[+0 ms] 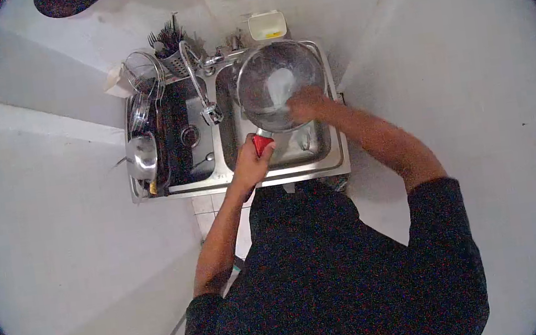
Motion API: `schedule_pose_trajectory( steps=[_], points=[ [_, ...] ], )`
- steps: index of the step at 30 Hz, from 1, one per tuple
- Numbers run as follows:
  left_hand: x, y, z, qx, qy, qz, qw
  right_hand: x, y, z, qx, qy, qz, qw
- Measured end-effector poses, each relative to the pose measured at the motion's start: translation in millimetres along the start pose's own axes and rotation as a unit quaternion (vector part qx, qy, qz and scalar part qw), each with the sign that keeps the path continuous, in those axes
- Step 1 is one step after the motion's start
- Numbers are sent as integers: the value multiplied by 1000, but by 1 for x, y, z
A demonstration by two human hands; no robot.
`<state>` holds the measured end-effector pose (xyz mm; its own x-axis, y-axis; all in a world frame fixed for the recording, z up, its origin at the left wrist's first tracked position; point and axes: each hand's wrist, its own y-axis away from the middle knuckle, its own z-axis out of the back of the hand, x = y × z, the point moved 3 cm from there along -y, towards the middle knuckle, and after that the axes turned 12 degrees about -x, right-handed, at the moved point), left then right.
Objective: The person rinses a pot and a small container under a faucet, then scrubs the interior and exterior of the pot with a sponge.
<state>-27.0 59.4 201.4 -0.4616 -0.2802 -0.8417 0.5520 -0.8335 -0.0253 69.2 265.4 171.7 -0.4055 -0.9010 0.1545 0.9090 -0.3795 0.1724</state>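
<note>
A large round pan (261,88) with a shiny grey inside is held over the right basin of the steel sink (231,138). My left hand (254,160) is wrapped round its red handle (262,143), near the pan's lower edge. Over the right part of the pan's inside lies my right hand (306,104). Its fingers are blurred, and whether they hold anything cannot be made out.
The faucet (192,76) arches over the divider. A spoon (203,160) lies in the left basin. Bowls and strainers (144,152) stand along the left edge, a cutlery holder (176,63) behind, and a pale tub (267,25) at the back.
</note>
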Motion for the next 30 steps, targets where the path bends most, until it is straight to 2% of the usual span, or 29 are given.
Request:
schedule_pose_trajectory(
  steps=[1, 3, 4, 6, 7, 8, 9, 10, 12, 14, 17, 18, 19, 20, 21, 22, 24, 25, 26, 28, 29, 30],
  points=[
    [-4, 4, 1, 4, -15, -10, 1000, -14, 5, 7, -42, 46, -28, 998],
    [-8, 7, 2, 25, -44, -33, 998, -67, -38, -37, -222, 157, -65, 960],
    [-9, 8, 3, 34, -59, -43, 997, -77, -40, -45, -292, 171, -54, 940],
    [-19, 3, 12, 58, -44, -36, 997, -68, -32, -47, -350, 133, -30, 927],
    [-22, 2, 15, 70, -36, -29, 996, -55, -27, -47, -291, 4, -63, 955],
    [-23, 0, 18, 80, -46, -26, 995, -36, -23, -46, -235, -124, -101, 959],
    [-22, -4, 21, 89, -58, -24, 994, -15, -19, -46, -174, -261, -149, 938],
    [-22, -6, 24, 100, -70, -21, 992, 7, -17, -49, -133, -376, -170, 901],
    [-24, -7, 26, 119, -80, -33, 989, 49, -18, -48, -65, -610, -249, 749],
    [-25, -8, 27, 131, -92, -38, 986, 71, -25, -49, -68, -655, -260, 707],
    [-15, -12, 22, 134, -104, -33, 985, 67, -32, -56, -77, -586, -208, 779],
    [7, -14, 18, 105, -98, -51, 988, 66, -19, -33, -52, -473, -104, 874],
    [6, -15, 25, 113, -118, -44, 986, 53, -10, -42, -28, -355, -20, 934],
    [-2, -19, 33, 116, -136, -39, 983, 31, -4, -56, -4, -225, 69, 972],
    [-11, -19, 41, 120, -154, -30, 980, 21, 8, -45, 19, -127, 81, 988],
    [-21, -17, 48, 116, -161, -18, 980, 11, 20, -32, 43, -28, 98, 994],
    [5, -16, 36, 145, -140, -16, 979, -25, 20, -7, -51, 9, 25, 998],
    [12, -16, 32, 160, -129, -17, 978, -43, 6, -20, -125, 25, 38, 991],
    [-13, -14, 36, 199, -97, 53, 974, -62, -7, -34, -199, 42, 47, 978],
    [-43, -13, 44, 215, -105, 101, 966, -70, -17, -50, -268, 158, 120, 943],
    [-54, -12, 48, 227, -100, 131, 960, -75, -20, -75, -293, 159, 103, 937],
    [-41, -11, 44, 213, -92, 85, 969, -76, -23, -103, -319, 160, 86, 930]
  ],
)
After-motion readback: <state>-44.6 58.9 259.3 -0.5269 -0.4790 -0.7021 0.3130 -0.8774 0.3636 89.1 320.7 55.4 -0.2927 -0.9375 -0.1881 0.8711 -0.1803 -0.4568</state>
